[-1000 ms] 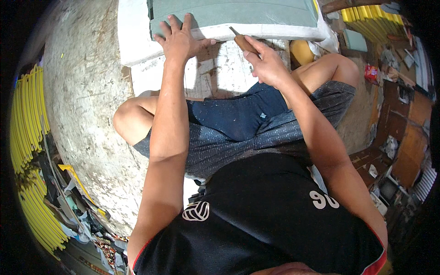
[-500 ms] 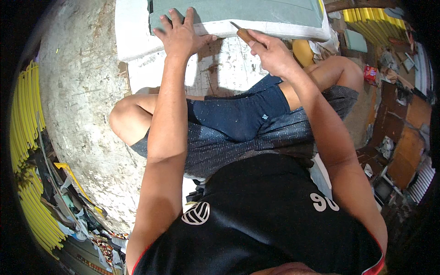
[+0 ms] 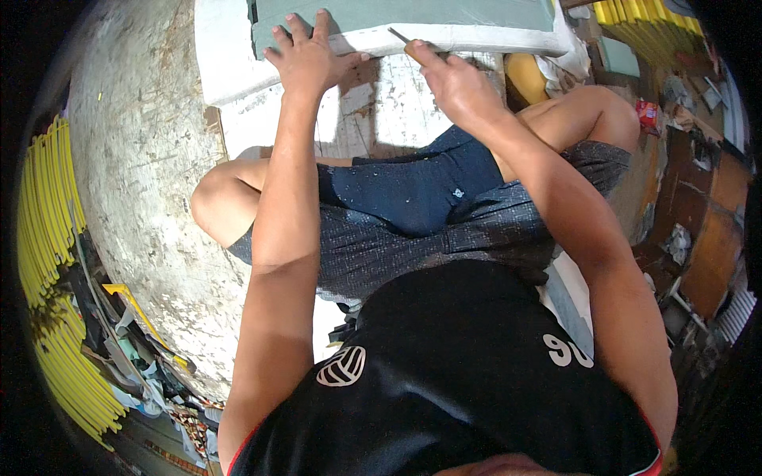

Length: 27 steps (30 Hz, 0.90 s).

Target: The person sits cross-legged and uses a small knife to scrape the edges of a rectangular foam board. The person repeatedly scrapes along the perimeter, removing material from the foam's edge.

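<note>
My left hand (image 3: 305, 62) lies with fingers spread on the edge of a grey-green panel (image 3: 421, 16) with a white border (image 3: 500, 44), which rests on a white layer at the top of the view. My right hand (image 3: 459, 89) grips a wooden-handled tool (image 3: 413, 49) with a thin metal tip, its fingers wrapped round the handle. The tip is over the white border, to the right of my left hand; whether it touches cannot be made out. The bottom of the handle is hidden by my fingers.
I sit cross-legged on a worn, paint-flecked board (image 3: 135, 206). Yellow slatted pieces (image 3: 48, 214) are stacked at the left and upper right. A yellow rounded object (image 3: 524, 78) is beside my right knee. Brown boards (image 3: 706, 254), a red packet (image 3: 647, 115) and assorted scraps lie at the right.
My right hand and the tool have moved up the frame, and the hand has turned, now showing more of its back. My left hand stays spread, slightly higher in the frame.
</note>
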Tool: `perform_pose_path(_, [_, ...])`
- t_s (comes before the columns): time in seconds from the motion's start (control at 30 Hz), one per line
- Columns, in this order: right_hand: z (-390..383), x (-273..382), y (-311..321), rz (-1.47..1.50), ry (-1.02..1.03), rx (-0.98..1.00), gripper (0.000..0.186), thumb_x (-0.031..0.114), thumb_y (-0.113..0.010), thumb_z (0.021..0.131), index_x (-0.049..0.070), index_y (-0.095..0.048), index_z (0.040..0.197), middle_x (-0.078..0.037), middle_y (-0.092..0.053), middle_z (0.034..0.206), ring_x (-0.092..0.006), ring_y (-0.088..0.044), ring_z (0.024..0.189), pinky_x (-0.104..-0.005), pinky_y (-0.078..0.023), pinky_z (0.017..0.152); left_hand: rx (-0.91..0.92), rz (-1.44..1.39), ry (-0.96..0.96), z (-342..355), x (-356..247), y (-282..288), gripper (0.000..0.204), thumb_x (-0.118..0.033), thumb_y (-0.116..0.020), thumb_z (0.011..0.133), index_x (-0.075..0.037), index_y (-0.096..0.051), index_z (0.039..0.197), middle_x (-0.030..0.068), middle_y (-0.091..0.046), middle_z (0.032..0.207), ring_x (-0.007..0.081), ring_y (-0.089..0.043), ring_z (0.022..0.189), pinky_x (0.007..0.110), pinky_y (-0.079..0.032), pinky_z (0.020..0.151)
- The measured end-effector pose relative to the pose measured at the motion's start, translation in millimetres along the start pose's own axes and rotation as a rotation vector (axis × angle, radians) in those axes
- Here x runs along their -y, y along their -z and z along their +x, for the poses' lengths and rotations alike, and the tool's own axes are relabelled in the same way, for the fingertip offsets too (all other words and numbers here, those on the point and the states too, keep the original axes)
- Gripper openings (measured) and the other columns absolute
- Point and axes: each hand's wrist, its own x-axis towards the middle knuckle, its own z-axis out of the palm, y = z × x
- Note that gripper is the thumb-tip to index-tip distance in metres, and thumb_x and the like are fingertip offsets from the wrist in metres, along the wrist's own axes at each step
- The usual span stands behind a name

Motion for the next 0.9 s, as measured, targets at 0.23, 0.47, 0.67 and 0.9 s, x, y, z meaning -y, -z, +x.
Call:
perform_pose_path(0.23, [8,-22,-10,0.386,0.054,-0.067,0.053,0.032,-0.06,0.1,0.02,-0.05,0.15,-0.023,-0.063,0.134,-0.0419,-0.064,0.116,-0.0437,-0.051,0.101,0.046,0.011,0.013,-7,-4,7,0.112,-0.077,-0.073,0.073,-0.023,-0.03,0.161,0.0292,-0.022,0.164,0.0532,-0.016,0.152,0.072,-0.016,0.117])
perform_pose_path(0.47, [-12,-8,-8,0.219,-0.131,0.058,0.057,0.036,-0.064,0.099,0.023,-0.048,0.152,-0.02,-0.063,0.136,-0.038,-0.066,0.118,-0.0397,-0.051,0.099,0.034,-0.002,0.023,-10,-5,6,0.111,-0.075,-0.075,0.072,-0.024,-0.03,0.161,0.0289,-0.023,0.164,0.0526,-0.016,0.152,0.071,-0.015,0.118])
perform_pose_path(0.67, [-10,-8,-13,0.297,-0.07,-0.025,0.055,0.032,-0.059,0.099,0.021,-0.048,0.151,-0.03,-0.068,0.114,-0.0492,-0.064,0.106,-0.0514,-0.05,0.092,0.049,-0.021,0.032,-8,-7,11,0.113,-0.076,-0.075,0.07,-0.024,-0.032,0.161,0.0291,-0.024,0.164,0.0529,-0.016,0.152,0.071,-0.015,0.118])
perform_pose_path(0.9, [-8,-5,1,0.109,-0.058,-0.001,0.052,0.025,-0.058,0.1,0.024,-0.049,0.151,-0.027,-0.065,0.12,-0.0473,-0.064,0.108,-0.0507,-0.052,0.092,0.034,-0.017,0.029,-7,-5,7,0.113,-0.078,-0.075,0.07,-0.023,-0.034,0.16,0.0282,-0.024,0.164,0.0521,-0.015,0.152,0.071,-0.014,0.118])
